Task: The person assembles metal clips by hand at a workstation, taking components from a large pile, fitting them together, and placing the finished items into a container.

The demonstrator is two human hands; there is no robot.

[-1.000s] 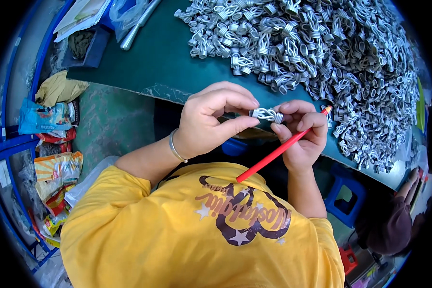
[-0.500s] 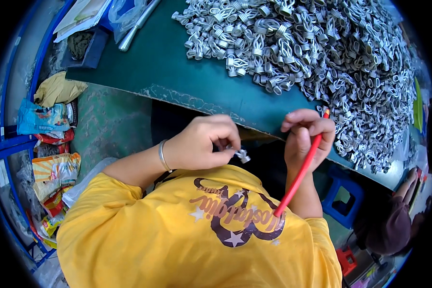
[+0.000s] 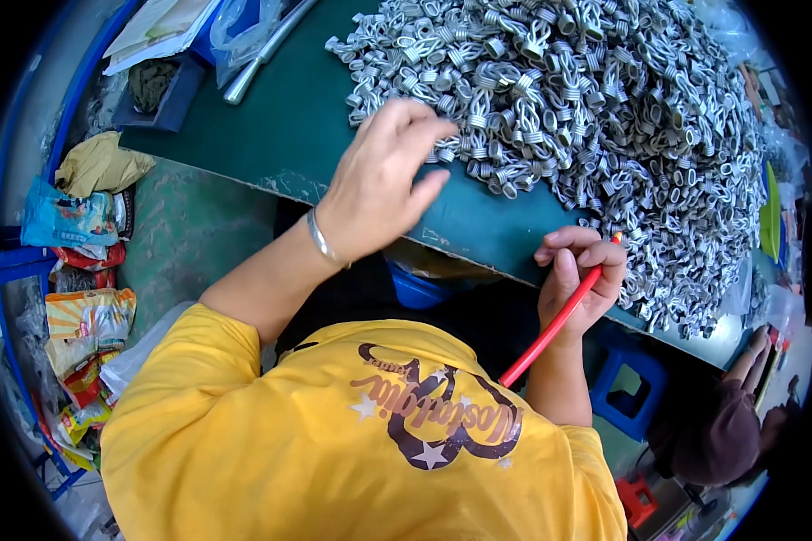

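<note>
My left hand (image 3: 383,176), with a silver bangle on its wrist, reaches over the table at the near-left edge of a heap of small silver metal fittings (image 3: 514,117). Its thumb stands apart from the fingers, whose tips are at the outermost fittings; I see none gripped. Each fitting has ribbed collars and looped strands. In my right hand (image 3: 576,270), near the table's front edge, a long red rod (image 3: 555,329) with a pale yellowish tip is held like a pen. The rod slants down toward my yellow shirt, its tip just beside the heap.
The green tabletop (image 3: 271,135) has a worn front edge. At its far left are a dark bin (image 3: 158,95), papers (image 3: 158,32) and a metal tube (image 3: 266,54). A blue stool (image 3: 627,388) stands below at right, near another person's dark sleeve (image 3: 717,433). Bags (image 3: 86,316) lie at left.
My left hand has moved from in front of my chest up to the heap; the small metal fitting it held is no longer seen in it. My right hand still holds the red rod, slightly lower.
</note>
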